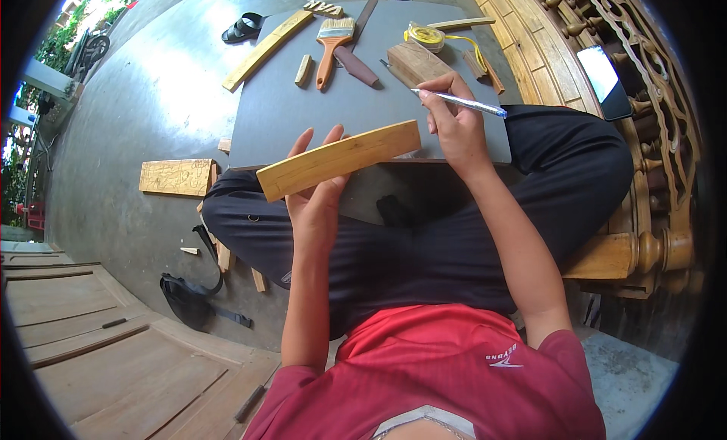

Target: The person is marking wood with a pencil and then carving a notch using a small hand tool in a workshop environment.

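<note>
My left hand (312, 209) grips a flat, narrow wooden board (341, 158) from below, thumb on the near side and fingertips showing past its far edge. The board is tilted, its right end higher in view, over the near edge of a grey work board (276, 126). In my right hand (458, 133) a slim silver-and-blue pen (475, 104) is pinched, its tip pointing left, apart from the wood. Beyond it lie a thick wooden block (418, 63), a yellow tape measure (426, 35) and a paintbrush (328, 55) with an orange handle.
A long wood strip (269, 50), small stick (303, 70), carved wooden letters (323, 9) and a dark brown piece (356, 67) lie on the work board. Around it are a sandal (242, 28), drawn-on board (176, 176), black bag (188, 300) and phone (604, 80) on the wooden bench.
</note>
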A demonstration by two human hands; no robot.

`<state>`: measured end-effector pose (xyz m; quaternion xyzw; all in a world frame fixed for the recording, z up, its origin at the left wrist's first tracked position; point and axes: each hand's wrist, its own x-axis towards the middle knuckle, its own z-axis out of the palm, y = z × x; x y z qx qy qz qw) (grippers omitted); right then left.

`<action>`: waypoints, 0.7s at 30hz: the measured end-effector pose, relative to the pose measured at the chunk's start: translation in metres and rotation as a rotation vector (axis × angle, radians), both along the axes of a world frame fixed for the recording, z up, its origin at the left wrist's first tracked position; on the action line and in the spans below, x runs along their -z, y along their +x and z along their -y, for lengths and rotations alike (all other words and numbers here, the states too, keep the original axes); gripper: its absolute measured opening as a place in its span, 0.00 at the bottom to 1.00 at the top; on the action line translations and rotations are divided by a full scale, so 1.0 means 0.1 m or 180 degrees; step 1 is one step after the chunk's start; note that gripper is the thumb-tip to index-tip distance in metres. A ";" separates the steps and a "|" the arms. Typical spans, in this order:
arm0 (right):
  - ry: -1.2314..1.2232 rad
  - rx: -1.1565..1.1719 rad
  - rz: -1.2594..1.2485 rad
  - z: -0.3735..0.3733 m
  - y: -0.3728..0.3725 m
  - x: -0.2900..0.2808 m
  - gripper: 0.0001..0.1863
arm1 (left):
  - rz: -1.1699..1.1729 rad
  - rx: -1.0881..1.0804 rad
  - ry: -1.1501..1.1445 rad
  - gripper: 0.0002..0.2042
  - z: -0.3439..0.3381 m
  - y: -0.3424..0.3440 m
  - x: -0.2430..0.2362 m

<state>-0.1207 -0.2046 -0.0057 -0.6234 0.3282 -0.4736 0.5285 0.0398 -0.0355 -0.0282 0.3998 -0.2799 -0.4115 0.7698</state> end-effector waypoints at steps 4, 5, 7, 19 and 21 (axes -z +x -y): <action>0.0128 0.0032 -0.0132 -0.03 -0.01 -0.10 0.09 | -0.0548 0.0120 0.0041 0.35 0.00 0.00 -0.05; 0.0127 0.0022 -0.0137 -0.02 -0.01 -0.09 0.09 | -0.0709 0.0186 -0.0032 0.34 0.00 0.00 -0.04; -0.0422 -0.0104 -0.0594 0.00 -0.03 -0.07 0.11 | -0.0756 0.0221 -0.0031 0.33 0.01 0.00 -0.04; -0.2739 -0.0613 -0.2014 -0.15 -0.08 -0.18 0.24 | -0.1163 0.0345 0.0194 0.30 0.01 0.13 -0.11; -0.2676 -0.0632 -0.2058 -0.14 -0.08 -0.15 0.24 | -0.1080 0.0370 0.0240 0.30 -0.06 0.13 -0.17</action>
